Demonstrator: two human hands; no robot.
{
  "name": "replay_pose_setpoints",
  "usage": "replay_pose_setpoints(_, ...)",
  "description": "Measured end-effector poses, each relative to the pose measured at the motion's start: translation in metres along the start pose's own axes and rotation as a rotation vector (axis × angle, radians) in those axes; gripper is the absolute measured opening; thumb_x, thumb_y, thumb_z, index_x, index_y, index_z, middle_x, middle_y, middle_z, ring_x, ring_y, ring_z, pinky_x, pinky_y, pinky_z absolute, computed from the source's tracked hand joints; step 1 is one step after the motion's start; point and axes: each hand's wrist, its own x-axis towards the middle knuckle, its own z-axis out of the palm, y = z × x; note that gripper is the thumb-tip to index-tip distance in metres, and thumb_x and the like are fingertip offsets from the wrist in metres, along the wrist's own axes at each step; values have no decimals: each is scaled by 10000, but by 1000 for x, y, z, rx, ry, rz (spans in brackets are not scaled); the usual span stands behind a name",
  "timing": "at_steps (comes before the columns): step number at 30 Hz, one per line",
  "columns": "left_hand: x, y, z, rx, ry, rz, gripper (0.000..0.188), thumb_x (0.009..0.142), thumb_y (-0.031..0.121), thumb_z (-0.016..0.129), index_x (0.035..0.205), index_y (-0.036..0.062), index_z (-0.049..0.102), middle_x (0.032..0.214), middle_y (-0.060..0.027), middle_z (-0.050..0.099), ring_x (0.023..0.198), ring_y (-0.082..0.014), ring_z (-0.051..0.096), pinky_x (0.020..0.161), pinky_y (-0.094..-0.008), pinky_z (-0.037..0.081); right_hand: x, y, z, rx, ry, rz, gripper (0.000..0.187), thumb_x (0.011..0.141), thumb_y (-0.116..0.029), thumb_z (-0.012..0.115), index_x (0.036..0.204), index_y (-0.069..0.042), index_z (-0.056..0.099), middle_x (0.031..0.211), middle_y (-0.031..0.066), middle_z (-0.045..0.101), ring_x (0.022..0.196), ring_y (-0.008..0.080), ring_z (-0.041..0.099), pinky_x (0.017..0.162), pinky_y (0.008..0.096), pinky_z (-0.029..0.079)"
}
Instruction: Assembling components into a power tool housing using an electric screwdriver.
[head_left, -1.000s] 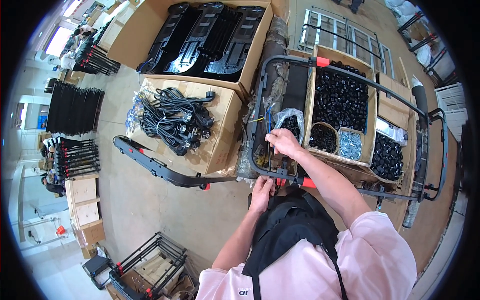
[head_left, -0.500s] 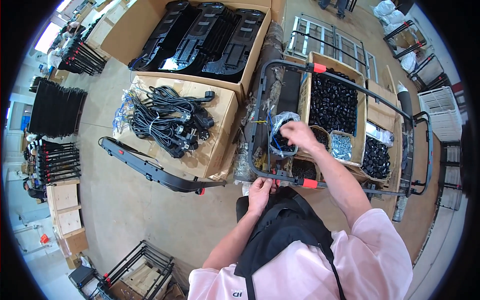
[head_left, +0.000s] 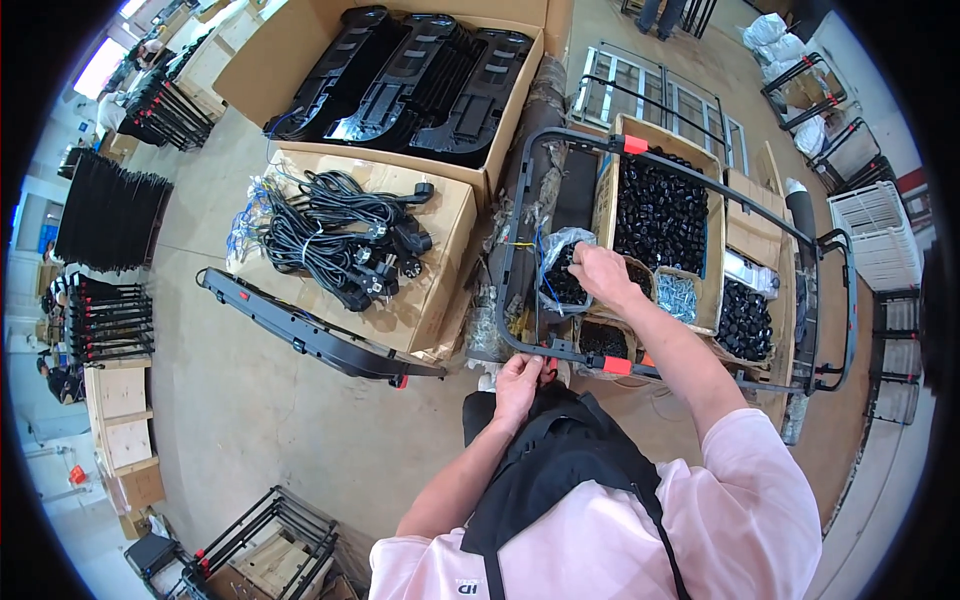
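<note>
Black tubular frame (head_left: 516, 205), red clips: lying over parts containers, near rail toward the wearer, presumably for easy reach. Left hand (head_left: 516, 390): fingertips at that rail's left end, perhaps steadying it; exact grip cannot be told. Right hand (head_left: 608, 277): well apart from the left, fingers bent over a clear plastic bag (head_left: 570, 237) of small dark parts; whether any is pinched cannot be told. Beyond: black caps (head_left: 660, 215) and silvery screws (head_left: 676, 297), compartmented, likely against mixing. Left: black cables (head_left: 335, 240), tied, probably against tangling, on a carton (head_left: 440, 290).
</note>
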Motion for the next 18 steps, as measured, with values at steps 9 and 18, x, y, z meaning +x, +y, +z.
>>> replay_pose_setpoints(9,3,-3,-4,-54,-53,18,136,1069,175,643,984,69,663,891,-32,713,761,-111,650,699,-256,527,-4,10,-14,247,-44,139,188,865,-201,701,968,-46,725,931,198,760,916,401,737,851,500,570)
replay_pose_setpoints(18,3,-2,-3,-42,-53,23,161,1068,160,633,952,54,667,851,-28,703,727,-105,630,676,-259,504,-11,17,-8,535,19,230,163,835,-152,722,932,-22,715,795,108,725,745,194,701,711,345,563)
